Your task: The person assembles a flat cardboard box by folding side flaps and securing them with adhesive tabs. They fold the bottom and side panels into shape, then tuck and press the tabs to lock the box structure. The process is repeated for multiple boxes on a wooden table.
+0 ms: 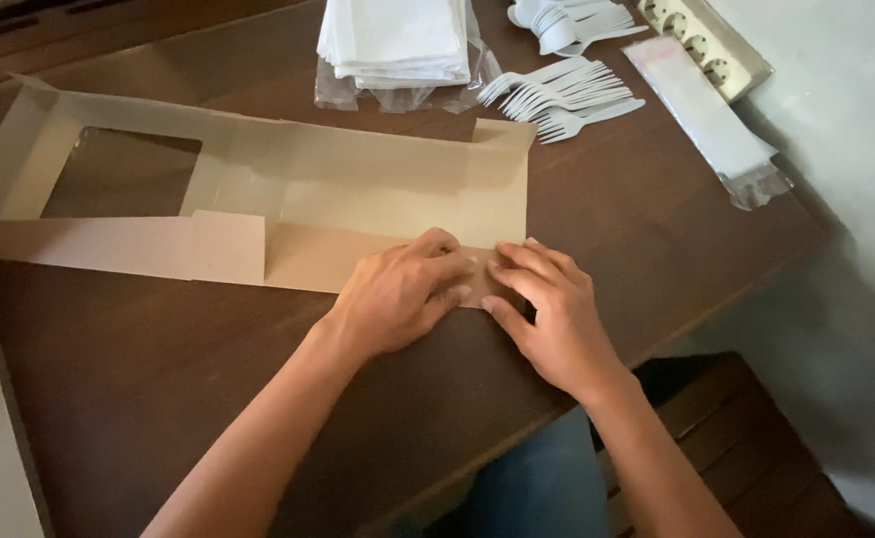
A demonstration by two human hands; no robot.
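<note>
Cardboard, a flat unfolded box blank in pale brown, lies across the dark wooden table, stretching from the far left edge of view to just past the middle. It has a rectangular window cut-out near its left end and several flaps standing slightly up along the far edge. Both hands meet at the blank's near right corner. The left hand lies palm down with fingers bent, the fingertips pressing the near flap against the table. The right hand sits just beside it, fingers extended and also pressing down on the same flap, so the two sets of fingertips nearly touch. Neither hand pinches or lifts anything; both bear flat on the cardboard.

Beyond the blank, at the far side of the table, a stack of white napkins rests in clear wrap. To its right a fan of white plastic forks lies close to the blank's far right corner, with white spoons farther back. A long clear packet lies along the table's right edge, next to a cream power strip.

Bare tabletop opens in front of the hands toward the near edge and to the right of the blank. The table's right edge drops to a pale floor, with a dark wooden bench below.
</note>
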